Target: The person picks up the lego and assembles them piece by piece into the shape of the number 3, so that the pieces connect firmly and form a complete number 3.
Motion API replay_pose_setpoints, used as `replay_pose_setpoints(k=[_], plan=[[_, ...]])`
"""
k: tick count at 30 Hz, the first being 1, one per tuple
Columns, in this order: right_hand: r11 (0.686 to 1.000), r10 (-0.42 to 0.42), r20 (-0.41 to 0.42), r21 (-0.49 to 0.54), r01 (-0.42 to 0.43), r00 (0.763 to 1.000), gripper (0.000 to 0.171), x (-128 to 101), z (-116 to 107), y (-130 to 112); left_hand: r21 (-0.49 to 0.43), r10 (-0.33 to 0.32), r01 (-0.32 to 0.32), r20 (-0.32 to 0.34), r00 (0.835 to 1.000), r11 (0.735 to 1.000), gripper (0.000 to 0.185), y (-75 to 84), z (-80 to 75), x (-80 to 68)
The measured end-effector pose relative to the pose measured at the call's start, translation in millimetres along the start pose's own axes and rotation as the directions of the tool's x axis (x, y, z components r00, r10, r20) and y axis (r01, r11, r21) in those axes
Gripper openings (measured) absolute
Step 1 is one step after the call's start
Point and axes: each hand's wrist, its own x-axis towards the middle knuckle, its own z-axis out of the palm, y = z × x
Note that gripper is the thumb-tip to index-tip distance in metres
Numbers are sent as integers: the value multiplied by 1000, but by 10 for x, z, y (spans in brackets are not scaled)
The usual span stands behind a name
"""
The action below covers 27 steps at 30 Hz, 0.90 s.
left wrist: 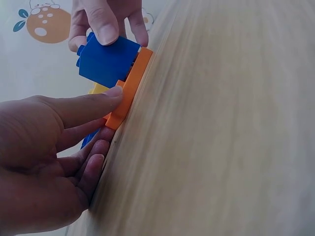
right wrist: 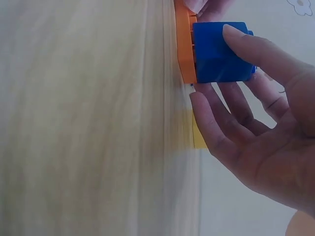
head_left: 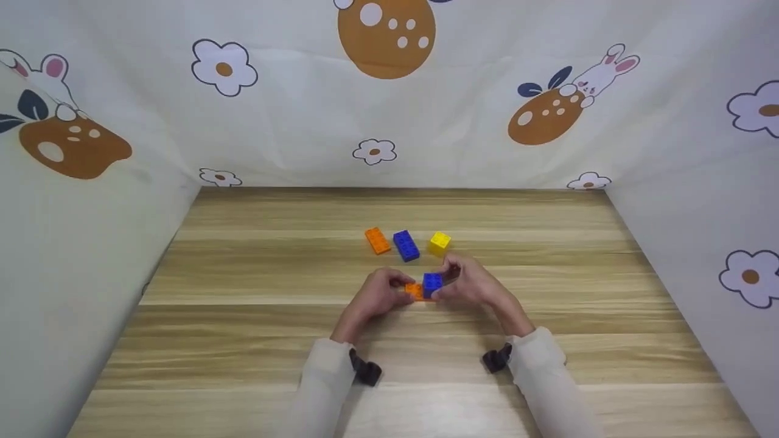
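Bricks meet at the centre of the head view: the right hand pinches the blue brick atop the flat orange brick, whose long axis runs left toward the left hand, fingertips pinching its end on the wooden table.

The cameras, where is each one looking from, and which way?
Head: sits high, looks forward and down at the table; both hands and sleeves show.
Left wrist: sits low behind the left hand, looks along the table at the orange brick.
Right wrist: behind the right hand, looks at the blue brick.
All three share the orange and blue bricks.
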Motion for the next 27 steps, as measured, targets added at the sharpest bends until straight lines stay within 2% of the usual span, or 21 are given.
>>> replay_pose_setpoints(k=[15,20,27], plan=[[1000,23,19,13,-23,1000,41,48,3,36,2,-5,5,-8,1000,1000,27,-3,-15,-14],[996,80,42,36,-82,996,38,36,-7,40,8,27,-27,-11,1000,1000,28,-6,-2,-23],[986,141,114,72,-150,983,39,52,-62,43,-2,18,-19,-9,1000,1000,26,-1,-7,-25]])
